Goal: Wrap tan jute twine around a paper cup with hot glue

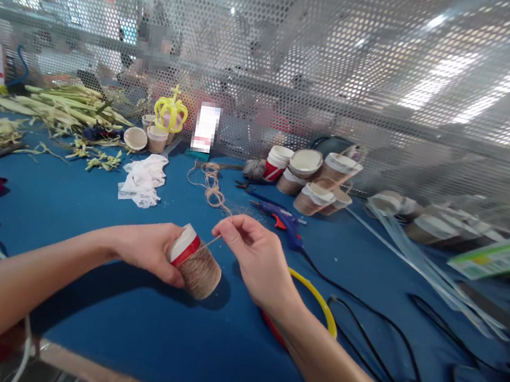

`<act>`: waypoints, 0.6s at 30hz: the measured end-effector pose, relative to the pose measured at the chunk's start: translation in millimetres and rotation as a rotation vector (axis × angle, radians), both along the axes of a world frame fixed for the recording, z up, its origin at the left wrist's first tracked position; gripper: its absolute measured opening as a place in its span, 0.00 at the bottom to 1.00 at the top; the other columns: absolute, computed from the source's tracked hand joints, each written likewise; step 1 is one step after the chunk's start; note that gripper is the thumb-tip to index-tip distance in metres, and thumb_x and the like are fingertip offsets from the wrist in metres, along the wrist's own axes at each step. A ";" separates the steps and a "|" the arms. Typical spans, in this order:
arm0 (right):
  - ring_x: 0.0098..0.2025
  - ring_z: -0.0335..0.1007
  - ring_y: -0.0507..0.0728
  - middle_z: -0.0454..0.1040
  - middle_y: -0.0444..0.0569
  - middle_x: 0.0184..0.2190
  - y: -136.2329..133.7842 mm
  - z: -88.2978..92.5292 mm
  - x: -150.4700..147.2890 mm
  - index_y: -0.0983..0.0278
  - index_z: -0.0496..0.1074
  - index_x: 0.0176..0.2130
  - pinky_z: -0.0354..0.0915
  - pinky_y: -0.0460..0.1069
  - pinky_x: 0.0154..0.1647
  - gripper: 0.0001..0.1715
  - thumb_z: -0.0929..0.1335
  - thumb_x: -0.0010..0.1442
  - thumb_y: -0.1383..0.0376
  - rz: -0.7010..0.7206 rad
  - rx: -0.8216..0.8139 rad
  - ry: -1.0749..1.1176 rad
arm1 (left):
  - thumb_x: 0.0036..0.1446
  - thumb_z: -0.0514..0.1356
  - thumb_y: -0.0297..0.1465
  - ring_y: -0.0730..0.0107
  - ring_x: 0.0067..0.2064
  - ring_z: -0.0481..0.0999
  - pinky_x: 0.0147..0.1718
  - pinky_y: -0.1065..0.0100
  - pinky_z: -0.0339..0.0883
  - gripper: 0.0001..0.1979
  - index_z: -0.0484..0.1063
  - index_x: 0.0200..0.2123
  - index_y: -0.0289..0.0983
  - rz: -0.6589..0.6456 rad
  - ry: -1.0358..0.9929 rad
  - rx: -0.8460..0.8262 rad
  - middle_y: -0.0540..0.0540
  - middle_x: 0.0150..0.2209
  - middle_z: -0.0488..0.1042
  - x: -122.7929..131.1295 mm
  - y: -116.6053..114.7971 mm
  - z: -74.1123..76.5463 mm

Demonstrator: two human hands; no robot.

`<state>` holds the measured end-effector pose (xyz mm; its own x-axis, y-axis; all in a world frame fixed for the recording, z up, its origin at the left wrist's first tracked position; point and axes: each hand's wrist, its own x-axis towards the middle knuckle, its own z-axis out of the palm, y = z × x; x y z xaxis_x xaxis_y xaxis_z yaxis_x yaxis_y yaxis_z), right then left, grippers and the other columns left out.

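My left hand [153, 250] grips a paper cup [198, 271] by its rim end, tilted just above the table. Brown twine is wound around most of the cup; a red band and a white rim show at the upper left. Between the thumb and fingers of my right hand [253, 253] a strand of twine [211, 241] is pinched, stretched to the cup's side. Beyond my hands the loose twine [212, 186] lies in a tangled bundle on the table. A blue glue gun [286, 220] rests right of it.
Several twine-wrapped cups [315, 197] cluster at the back right, before a perforated metal screen [273, 49]. Clear glue sticks [432, 271] and black cable [380, 314] lie right. A crumpled white cloth [144, 179], dried stalks [69, 105] and a yellow crown [170, 111] are left.
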<state>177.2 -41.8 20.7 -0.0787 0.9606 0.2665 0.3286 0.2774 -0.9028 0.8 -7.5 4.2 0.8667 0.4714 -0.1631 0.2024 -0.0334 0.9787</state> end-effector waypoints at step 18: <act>0.25 0.62 0.50 0.70 0.44 0.23 3.4 -4.8 3.5 0.65 0.68 0.25 0.59 0.45 0.28 0.12 0.63 0.56 0.62 -0.045 -0.039 -0.151 | 0.41 0.57 0.18 0.80 0.25 0.64 0.23 0.80 0.60 0.10 0.66 0.31 0.32 -0.015 -0.019 0.039 0.53 0.25 0.68 0.4 -7.8 6.9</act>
<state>180.7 -38.4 15.9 -0.0721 0.9734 0.2176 0.4724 0.2255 -0.8521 1.2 -15.4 11.1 0.8766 0.4638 -0.1281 0.1827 -0.0747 0.9803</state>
